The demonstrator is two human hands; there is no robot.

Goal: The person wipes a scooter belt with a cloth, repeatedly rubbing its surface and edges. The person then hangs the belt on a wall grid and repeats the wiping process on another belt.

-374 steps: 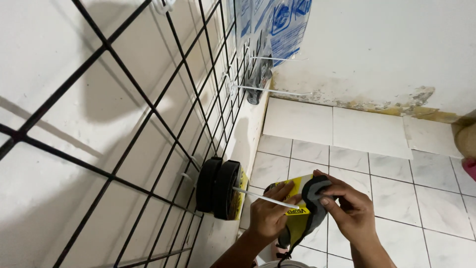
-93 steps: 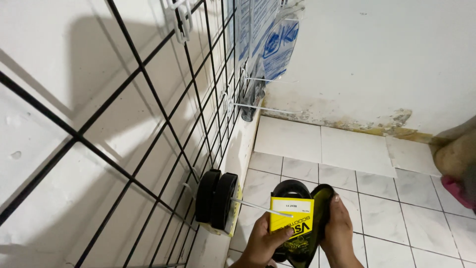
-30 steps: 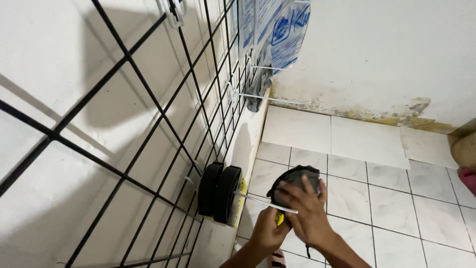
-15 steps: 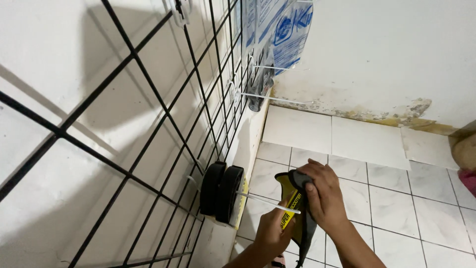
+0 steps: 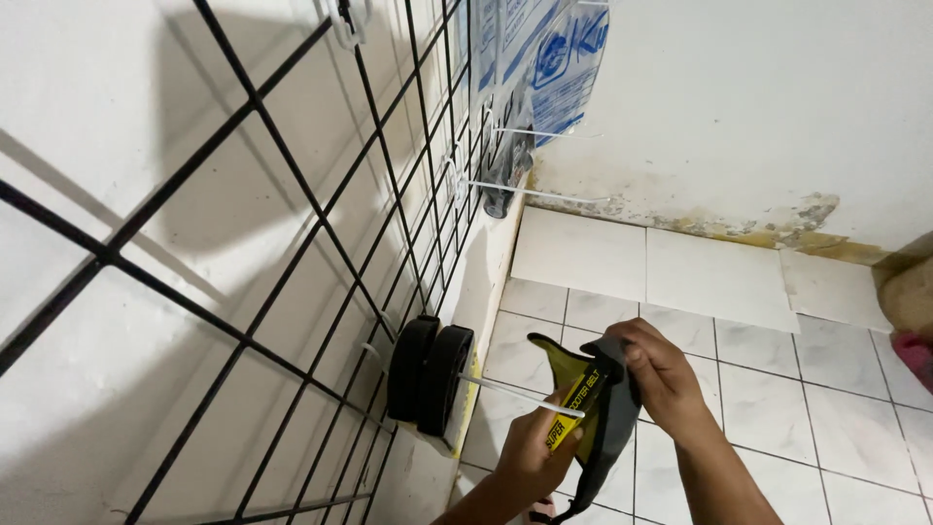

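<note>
- Your hands, left (image 5: pixel 533 449) and right (image 5: pixel 661 377), both grip the black rubber belt in its yellow card sleeve (image 5: pixel 581 416).
- Since a second ago it has turned edge-on, at 3 o'clock from the white wire hook (image 5: pixel 520 393).

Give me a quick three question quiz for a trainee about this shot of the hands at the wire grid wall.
1. True or false: both hands, the left hand and the right hand, are on the black belt with the yellow card sleeve.
2. What already hangs on the white hook next to the black wire grid?
A. black belts
B. a red bucket
C. a coil of rope
3. Fill in: the floor is covered in pale ____.

Key: 1 true; 2 A; 3 tiles.
</note>
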